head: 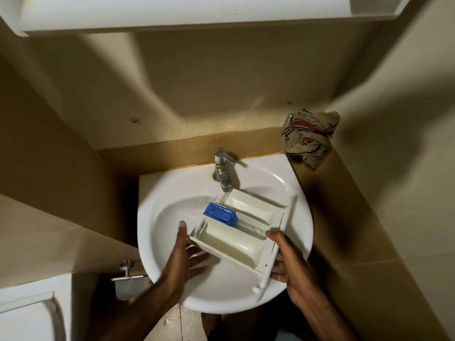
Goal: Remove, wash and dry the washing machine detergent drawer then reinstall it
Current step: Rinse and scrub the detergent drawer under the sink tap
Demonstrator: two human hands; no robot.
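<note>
The white detergent drawer (236, 244) lies across the white sink basin (162, 207), its front panel toward the right. A blue insert (220, 214) sits in its middle compartment. Water runs from the chrome tap (222, 173) onto the drawer's far end. My right hand (288, 262) grips the drawer at its front panel, thumb on top and fingers underneath. My left hand (187, 257) is at the drawer's left end with its fingers spread straight under it; that hand is blurred.
A crumpled patterned cloth (309, 136) lies on the ledge at the back right of the basin. A white cabinet (123, 13) hangs overhead. Low on the left are a chrome valve (126, 269) and a white unit (29, 313). Walls close in on both sides.
</note>
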